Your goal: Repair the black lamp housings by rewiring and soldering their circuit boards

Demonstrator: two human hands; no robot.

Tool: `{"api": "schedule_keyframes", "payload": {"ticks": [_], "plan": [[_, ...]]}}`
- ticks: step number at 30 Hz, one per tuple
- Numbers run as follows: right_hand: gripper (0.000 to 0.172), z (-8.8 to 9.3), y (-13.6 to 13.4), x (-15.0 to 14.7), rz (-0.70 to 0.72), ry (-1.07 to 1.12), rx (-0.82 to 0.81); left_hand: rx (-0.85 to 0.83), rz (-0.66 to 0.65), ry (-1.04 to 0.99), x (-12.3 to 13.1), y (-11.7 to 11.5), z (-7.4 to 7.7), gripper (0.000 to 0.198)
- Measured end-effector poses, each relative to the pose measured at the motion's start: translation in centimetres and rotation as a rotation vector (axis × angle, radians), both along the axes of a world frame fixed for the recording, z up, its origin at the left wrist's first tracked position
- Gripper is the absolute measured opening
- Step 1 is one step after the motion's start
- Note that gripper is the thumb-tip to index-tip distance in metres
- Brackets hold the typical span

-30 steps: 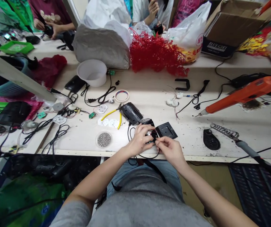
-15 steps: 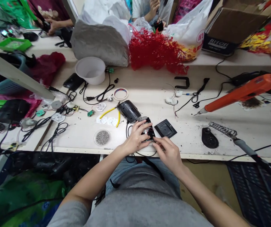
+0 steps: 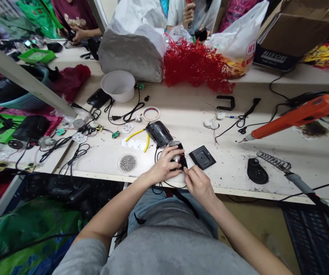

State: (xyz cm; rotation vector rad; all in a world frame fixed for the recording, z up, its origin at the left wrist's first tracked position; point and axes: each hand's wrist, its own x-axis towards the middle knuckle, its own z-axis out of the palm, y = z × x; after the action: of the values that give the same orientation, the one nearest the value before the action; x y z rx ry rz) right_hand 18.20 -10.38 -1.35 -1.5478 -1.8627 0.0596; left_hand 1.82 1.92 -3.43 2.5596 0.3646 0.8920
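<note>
My left hand (image 3: 166,167) is closed over a small black device (image 3: 180,157) with red wires, pressing it down near the workbench's front edge. My right hand (image 3: 198,184) pinches at the device's near right corner; what its fingertips hold is too small to make out. A square black cover plate (image 3: 202,157) lies just right of the device. A black cylindrical housing (image 3: 159,133) lies just behind it, with a black cable looping off the bench edge.
Yellow-handled cutters (image 3: 140,135), a dish of small metal balls (image 3: 127,162), a tape roll (image 3: 151,113) and a white bowl (image 3: 119,85) lie to the left. An orange glue gun (image 3: 297,116) and a soldering iron (image 3: 297,180) lie on the right. Other people work across the bench.
My right hand has drawn slightly nearer to me and down at the device's corner. The camera view has shifted a little; the left hand stays on the device.
</note>
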Motion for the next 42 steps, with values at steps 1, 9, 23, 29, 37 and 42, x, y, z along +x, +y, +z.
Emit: {"api": "schedule_keyframes", "payload": {"ticks": [1, 9, 23, 29, 37, 42], "plan": [[0.023, 0.0, -0.1, -0.2, 0.0, 0.023, -0.003, 0.003, 0.0, 0.006, -0.1, 0.1, 0.0, 0.011], [0.018, 2.1, -0.2, -0.2, 0.063, 0.196, -0.072, 0.087, 0.091, -0.013, -1.8, -0.5, 1.1, 0.019], [0.013, 6.2, 11.5, 4.0, -0.02, 0.132, -0.164, -0.475, 0.583, -0.146, -2.9, -6.2, 1.7, 0.043], [0.018, 5.0, 12.9, 3.3, -0.012, 0.111, -0.352, -0.399, 0.552, -0.055, -2.0, -6.3, 1.7, 0.043], [0.04, 1.5, 8.7, 3.5, -0.064, 0.231, -0.37, -0.418, 0.484, -0.049, -1.4, -5.2, 0.3, 0.044], [0.043, 1.9, 9.6, 3.1, -0.055, 0.169, -0.423, -0.384, 0.466, -0.116, -1.6, -4.7, -0.2, 0.037]]}}
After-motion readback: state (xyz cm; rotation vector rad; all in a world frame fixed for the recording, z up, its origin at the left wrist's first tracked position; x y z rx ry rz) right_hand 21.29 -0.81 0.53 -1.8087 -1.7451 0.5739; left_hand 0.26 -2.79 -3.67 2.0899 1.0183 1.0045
